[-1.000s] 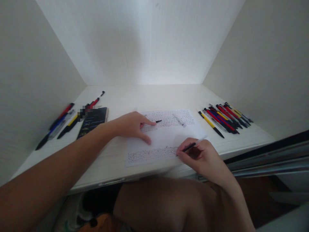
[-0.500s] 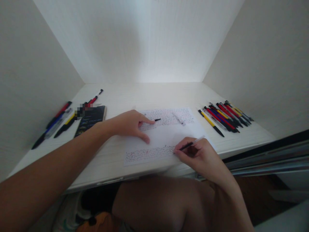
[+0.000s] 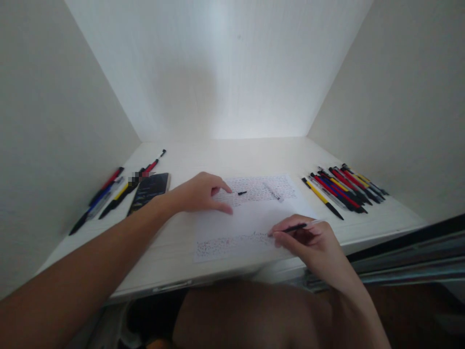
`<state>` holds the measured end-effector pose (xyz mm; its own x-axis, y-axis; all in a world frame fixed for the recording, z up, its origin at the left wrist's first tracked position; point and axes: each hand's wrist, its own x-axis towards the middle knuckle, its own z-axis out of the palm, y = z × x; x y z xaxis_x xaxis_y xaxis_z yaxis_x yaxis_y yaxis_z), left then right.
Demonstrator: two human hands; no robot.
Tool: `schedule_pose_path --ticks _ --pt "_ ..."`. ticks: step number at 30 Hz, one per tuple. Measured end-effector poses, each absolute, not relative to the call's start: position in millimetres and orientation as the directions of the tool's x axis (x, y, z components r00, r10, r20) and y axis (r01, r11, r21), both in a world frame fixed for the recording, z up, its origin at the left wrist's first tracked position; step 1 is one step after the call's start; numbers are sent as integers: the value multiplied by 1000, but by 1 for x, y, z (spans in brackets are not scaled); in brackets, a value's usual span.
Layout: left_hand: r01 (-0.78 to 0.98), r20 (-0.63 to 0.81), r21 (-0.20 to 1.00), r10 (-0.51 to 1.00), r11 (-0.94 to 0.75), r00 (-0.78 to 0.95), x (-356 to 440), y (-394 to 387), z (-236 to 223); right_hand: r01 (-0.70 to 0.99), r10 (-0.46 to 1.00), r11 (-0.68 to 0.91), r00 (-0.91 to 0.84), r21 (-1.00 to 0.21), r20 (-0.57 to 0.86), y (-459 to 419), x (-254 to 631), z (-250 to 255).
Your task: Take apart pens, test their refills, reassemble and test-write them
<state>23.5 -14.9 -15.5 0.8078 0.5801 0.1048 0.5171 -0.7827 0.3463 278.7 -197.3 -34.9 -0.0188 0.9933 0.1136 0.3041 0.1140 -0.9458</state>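
Observation:
A sheet of paper [image 3: 254,218] covered in part with small dark and reddish handwriting lies on the white desk. My left hand [image 3: 205,191] rests on its left side, thumb and forefinger spread apart, holding nothing. Just right of those fingertips is a small black pen piece [image 3: 241,193]. A clear pen barrel [image 3: 273,192] lies on the upper written lines. In a writing grip, my right hand [image 3: 308,237] is closed on a thin pen refill [image 3: 295,228], black at the front with a clear tube behind. Its tip is at the lower block of writing.
Several pens [image 3: 345,186] in red, yellow, blue and black lie side by side at the right, with a yellow-black pen [image 3: 321,198] nearest the paper. A dark phone [image 3: 152,189] and more pens [image 3: 96,198] are at the left. White panels enclose the desk.
The view has shifted, so everything appears lower and slightly to the right. Both hands keep nearly the same places on the paper, and the refill stays in my right hand.

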Motion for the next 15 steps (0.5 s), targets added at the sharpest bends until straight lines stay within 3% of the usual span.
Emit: schedule_pose_path --ticks 4,10,13,15 --pt "631 308 226 669 -742 677 18 -2 -20 245 985 159 32 -956 172 -194 281 -37" --pt "638 252 236 680 -733 689 18 -1 -27 168 918 319 188 -933 348 -197 251 -31" --pt "628 243 209 662 -749 709 24 -4 -31 207 864 457 126 -865 487 -211 222 -12" --pt "628 251 190 655 -755 712 27 -4 -34 235 823 556 -23 -797 567 -225 207 1"
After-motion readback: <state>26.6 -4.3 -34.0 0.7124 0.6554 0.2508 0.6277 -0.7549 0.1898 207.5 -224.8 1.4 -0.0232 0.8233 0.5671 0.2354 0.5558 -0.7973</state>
